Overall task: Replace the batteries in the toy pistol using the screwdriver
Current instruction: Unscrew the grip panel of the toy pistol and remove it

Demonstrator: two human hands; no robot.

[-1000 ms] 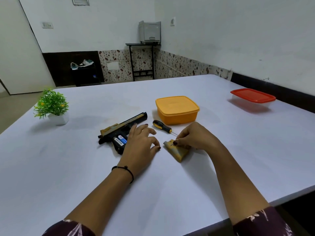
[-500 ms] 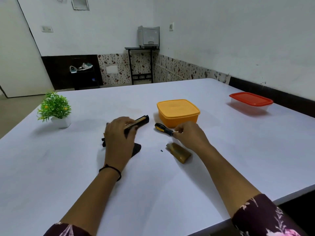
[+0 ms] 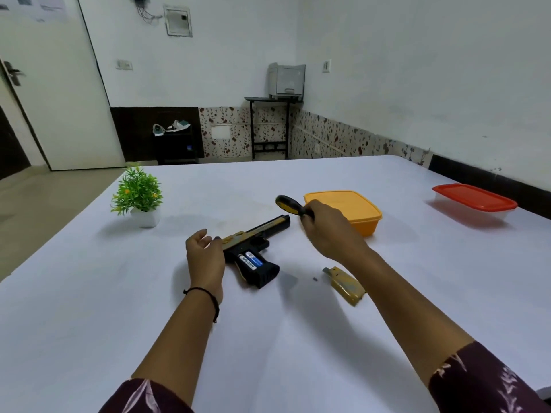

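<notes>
A broad white table [image 3: 298, 353] fills a white-walled room with a door [image 3: 59, 99] far left of the toy pistol [image 3: 259, 231], and shoes [image 3: 171, 128] and a printer [image 3: 287, 81] on stands against the wall beyond it. On the table, a small potted plant [image 3: 138, 193] stands left of the pistol, an orange box [image 3: 343, 205] sits just right of its muzzle, and a red-lidded box [image 3: 474, 199] lies far to its right.

Half a second ago the left hand [image 3: 205, 257] lay over the pistol and hid its grip; now the pistol lies on its side with the open bay up and the batteries [image 3: 252, 261] showing. The screwdriver [image 3: 287, 205], then on the table beside the muzzle, is now lifted. The battery cover [image 3: 347, 286] and a tiny screw [image 3: 314, 279] stay right of the pistol's grip.

The left hand is loosely cupped at the pistol's rear end, a fingertip touching it, holding nothing firmly. The right hand [image 3: 328, 231] hangs above and just right of the muzzle, fingers wrapped round the screwdriver, whose black-and-yellow handle juts up past the knuckles; the blade is hidden.
</notes>
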